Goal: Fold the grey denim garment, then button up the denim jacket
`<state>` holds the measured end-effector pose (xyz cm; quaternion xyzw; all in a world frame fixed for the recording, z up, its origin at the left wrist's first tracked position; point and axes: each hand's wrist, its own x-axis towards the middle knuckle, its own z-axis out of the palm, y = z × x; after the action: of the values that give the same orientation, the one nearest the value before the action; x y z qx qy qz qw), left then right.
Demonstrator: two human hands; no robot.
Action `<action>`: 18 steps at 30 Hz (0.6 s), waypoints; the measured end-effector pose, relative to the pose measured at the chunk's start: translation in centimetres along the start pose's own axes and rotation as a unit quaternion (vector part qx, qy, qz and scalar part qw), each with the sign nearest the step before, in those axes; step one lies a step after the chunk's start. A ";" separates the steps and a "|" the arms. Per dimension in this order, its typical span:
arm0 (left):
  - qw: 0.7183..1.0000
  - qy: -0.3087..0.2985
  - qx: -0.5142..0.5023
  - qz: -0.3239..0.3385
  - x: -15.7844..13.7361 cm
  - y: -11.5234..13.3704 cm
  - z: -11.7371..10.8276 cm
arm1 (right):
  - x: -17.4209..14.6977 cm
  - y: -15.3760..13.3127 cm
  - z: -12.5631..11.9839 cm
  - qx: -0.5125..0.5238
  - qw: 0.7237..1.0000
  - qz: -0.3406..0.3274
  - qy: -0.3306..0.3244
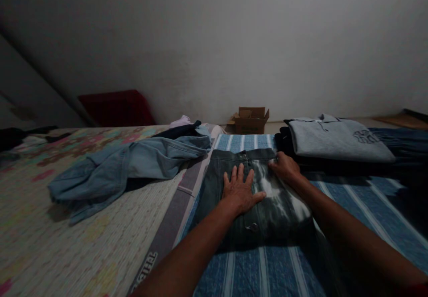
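A folded pair of dark grey washed jeans (267,203) lies on a blue striped blanket (351,199) in front of me. My left hand (240,190) rests flat on the middle of the jeans, fingers spread. My right hand (284,167) touches the jeans' far right corner near the waistband, fingers curled onto the fabric edge. Whether it pinches the cloth I cannot tell.
A crumpled light blue denim garment (133,167) lies to the left on a floral mattress (50,225). A folded grey sweatshirt (337,142) tops a dark stack at right. A cardboard box (250,119) stands by the wall, a dark red cushion (115,107) at far left.
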<state>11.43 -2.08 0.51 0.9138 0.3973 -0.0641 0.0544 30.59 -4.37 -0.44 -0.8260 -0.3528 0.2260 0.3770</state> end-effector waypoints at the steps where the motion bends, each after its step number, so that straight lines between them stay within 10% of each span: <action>1: 1.000 0.000 0.001 -0.001 0.0 0.0 0.0 | -0.5 -0.8 -0.4 -0.085 0.995 -0.046 0.018; 6: 1.000 -0.012 0.001 -0.009 0.1 0.1 -0.2 | -2.4 -4.3 0.0 -0.296 0.909 -0.288 -0.051; 18: 0.998 -0.005 -0.063 0.010 0.0 -0.7 -1.2 | -1.8 -1.0 4.8 -0.322 0.901 -0.276 -0.088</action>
<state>11.01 -1.49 1.68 0.9122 0.3912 -0.0425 0.1143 25.91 -3.01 -2.38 -0.7487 -0.6520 0.0585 0.1047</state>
